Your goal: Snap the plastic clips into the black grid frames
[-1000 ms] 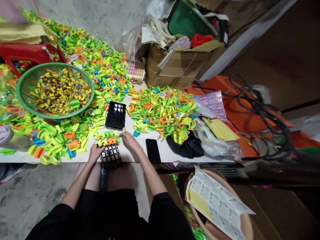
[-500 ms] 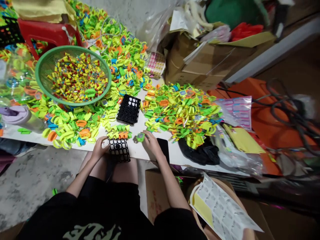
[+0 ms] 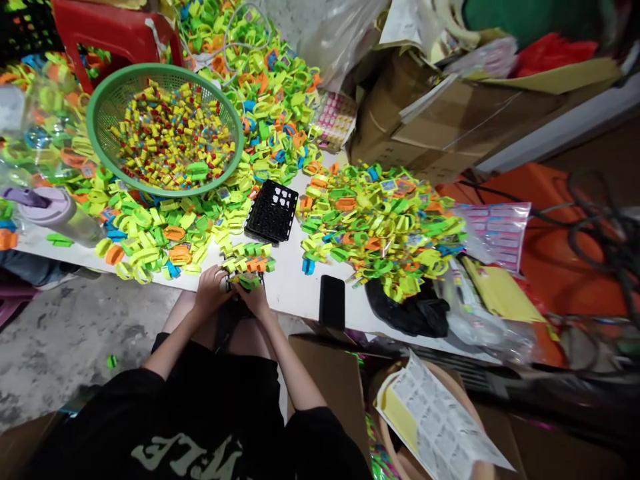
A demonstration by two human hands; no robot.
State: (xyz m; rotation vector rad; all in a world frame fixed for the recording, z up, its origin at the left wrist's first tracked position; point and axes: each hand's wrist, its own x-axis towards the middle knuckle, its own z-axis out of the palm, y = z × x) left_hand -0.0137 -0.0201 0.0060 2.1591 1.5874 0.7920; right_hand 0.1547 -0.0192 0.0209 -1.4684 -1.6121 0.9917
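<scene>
**Both hands now meet at the grid**

White table (image 3: 295,287), heaped with plastic rings. Lower centre: right hand (image 3: 256,298) has come back from the loose pieces with a green ring (image 3: 250,282), fingers pinched on it over the black grid (image 3: 235,293). Left hand (image 3: 210,293) curled on the grid's edge. Phone (image 3: 332,301) right; basket (image 3: 165,130) upper left.

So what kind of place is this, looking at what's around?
Probably a small home workshop or piecework assembly spot. Heaps of bright plastic rings cover the white table, a green basket holds small yellow parts, and cardboard boxes stand on a bare concrete floor. Both hands, left hand and right hand, work at a black grid tray.
</scene>
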